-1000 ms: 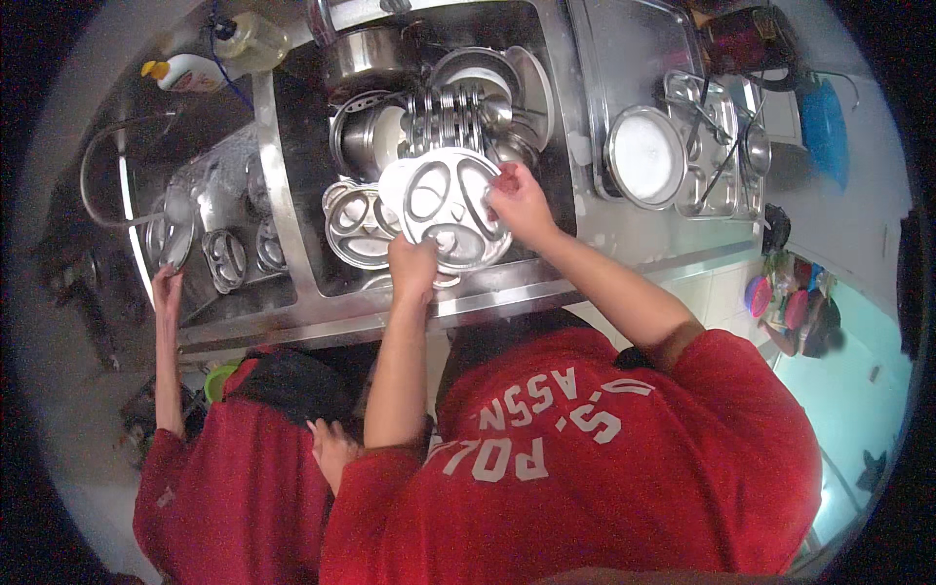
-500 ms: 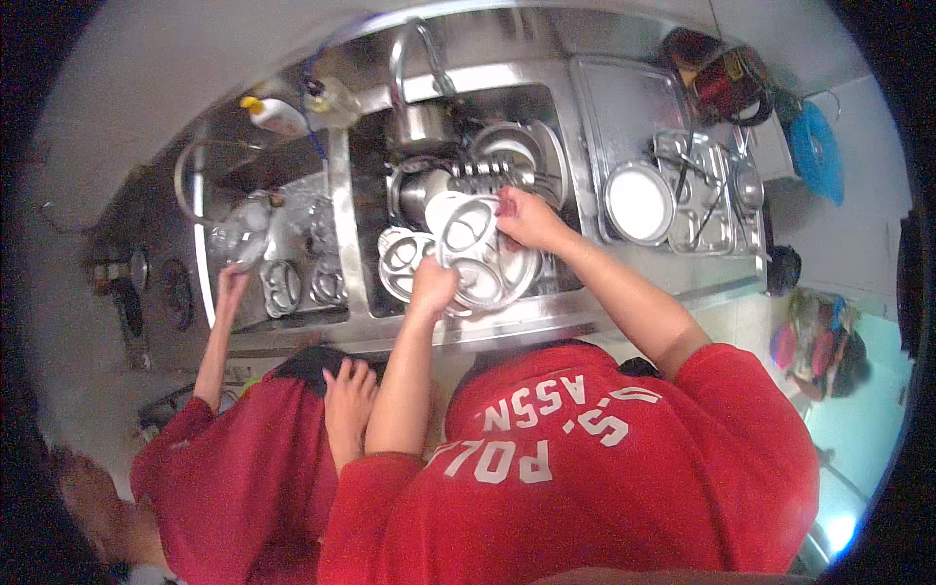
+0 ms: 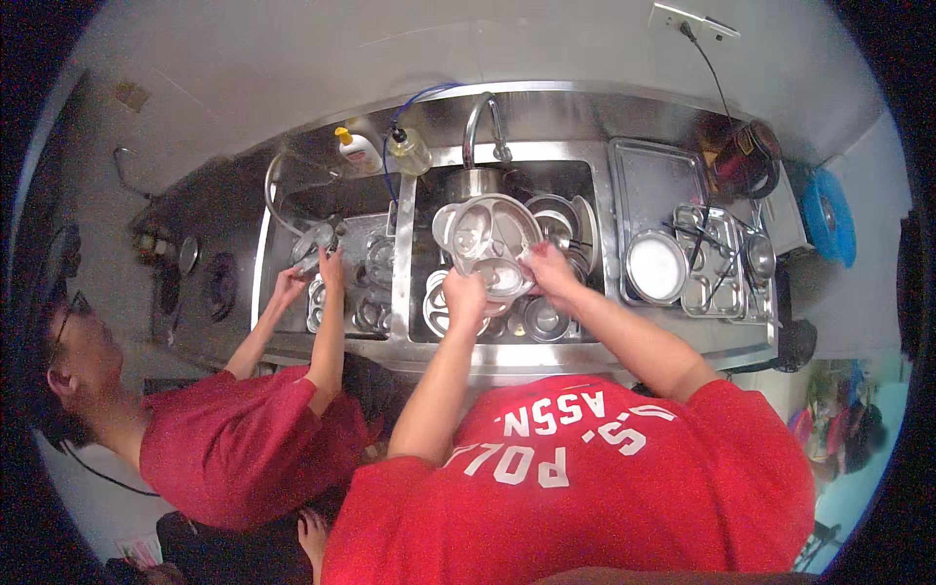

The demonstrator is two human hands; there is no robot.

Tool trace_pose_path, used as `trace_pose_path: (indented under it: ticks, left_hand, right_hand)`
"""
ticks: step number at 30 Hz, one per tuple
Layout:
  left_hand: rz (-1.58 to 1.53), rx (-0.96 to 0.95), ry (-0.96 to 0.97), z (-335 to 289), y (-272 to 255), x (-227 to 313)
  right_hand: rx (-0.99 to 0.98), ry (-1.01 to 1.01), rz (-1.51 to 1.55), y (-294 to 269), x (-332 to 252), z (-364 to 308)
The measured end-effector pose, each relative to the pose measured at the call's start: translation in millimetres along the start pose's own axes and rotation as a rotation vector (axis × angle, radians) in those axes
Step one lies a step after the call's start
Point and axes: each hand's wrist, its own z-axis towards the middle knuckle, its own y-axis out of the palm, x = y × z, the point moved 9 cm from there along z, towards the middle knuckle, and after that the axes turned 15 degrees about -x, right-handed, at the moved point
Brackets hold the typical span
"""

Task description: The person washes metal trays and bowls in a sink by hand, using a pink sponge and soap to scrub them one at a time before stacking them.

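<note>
Both of my hands hold a round metal plate with compartments (image 3: 515, 219) above the right sink basin, its divided face towards me. My left hand (image 3: 466, 298) is closed on its lower left rim, and my right hand (image 3: 552, 271) grips the right edge. Behind the plate's left side another pale rim shows; whether I hold that too I cannot tell. Below, in the basin, lie more divided plates (image 3: 436, 310), a round metal bowl (image 3: 546, 320) and other dishes, partly hidden by my hands and the plate.
At my left a co-worker in red holds a metal dish (image 3: 314, 244) over the left basin. The faucet (image 3: 478, 122), a yellow-capped bottle (image 3: 359, 151) and a pump bottle (image 3: 409, 151) stand behind. Right are a white-filled round pan (image 3: 655, 268), metal trays (image 3: 707, 297) and a blue basket (image 3: 829, 219).
The view has shifted, with more wall showing. My right hand has moved down from the plate's upper edge to its right side. Two co-worker's hands now show at the left dish.
</note>
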Motion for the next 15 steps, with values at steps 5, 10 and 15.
trace_pose_path:
  ticks: [5, 10, 15]
  left_hand:
    - [0.001, -0.039, -0.047, 7, 12, -37]
    - [-0.358, -0.121, -0.103, 6, 19, -47]
    - [-0.410, 0.026, -0.004, 11, 18, -43]
  right_hand:
    - [0.029, 0.011, -0.025, -27, -11, -11]
    - [-0.029, -0.134, -0.591, -58, -43, -9]
    - [0.086, -0.256, -0.211, -44, -33, -13]
